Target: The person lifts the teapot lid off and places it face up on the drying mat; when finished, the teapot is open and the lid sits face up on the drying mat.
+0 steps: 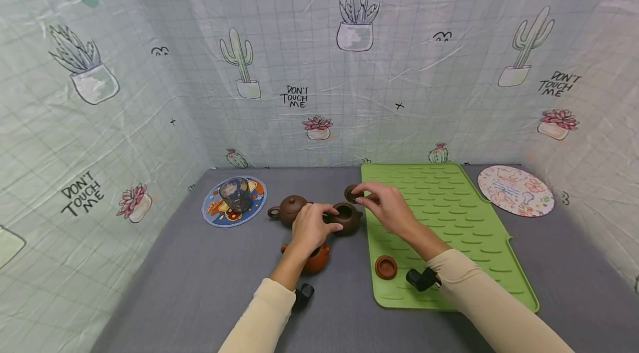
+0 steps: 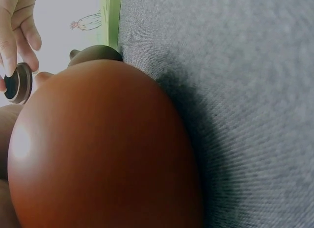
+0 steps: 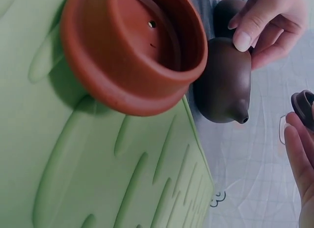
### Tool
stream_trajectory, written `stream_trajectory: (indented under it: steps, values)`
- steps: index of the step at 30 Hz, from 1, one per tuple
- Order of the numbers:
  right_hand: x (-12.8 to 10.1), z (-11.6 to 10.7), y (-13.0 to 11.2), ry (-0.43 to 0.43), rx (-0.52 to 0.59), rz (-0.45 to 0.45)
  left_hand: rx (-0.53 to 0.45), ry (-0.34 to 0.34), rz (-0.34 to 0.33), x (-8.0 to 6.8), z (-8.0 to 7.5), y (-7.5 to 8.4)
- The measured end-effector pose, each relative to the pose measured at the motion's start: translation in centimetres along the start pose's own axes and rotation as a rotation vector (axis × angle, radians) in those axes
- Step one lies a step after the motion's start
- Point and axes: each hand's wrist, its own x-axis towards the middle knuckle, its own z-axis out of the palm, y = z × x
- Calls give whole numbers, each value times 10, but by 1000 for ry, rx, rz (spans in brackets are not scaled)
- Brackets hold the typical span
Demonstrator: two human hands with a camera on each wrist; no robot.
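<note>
My left hand grips the rim and side of a dark brown teapot, whose top is uncovered. In the right wrist view the thumb lies on top of this teapot, with its spout toward the camera's lower right. Pinched in my right hand is a dark lid, held above the mat's left edge, apart from the pot. An orange-brown teapot stands under my left wrist, partly hidden by it. Behind my left hand is a lidded brown teapot.
A green mat covers the table's right side, with a reddish-brown lid lying upturned on it. A patterned glass stands on a round blue coaster at the left. Another round coaster lies at the far right.
</note>
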Motion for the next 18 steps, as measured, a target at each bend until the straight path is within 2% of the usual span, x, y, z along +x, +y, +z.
stream_trajectory:
  steps: [9,18]
  values:
    - [-5,-6,0,-5,40,22,-15,-7,-5,0,0,0]
    - [-11,-22,1,39,60,27,-17,-2,-7,0,-1,-1]
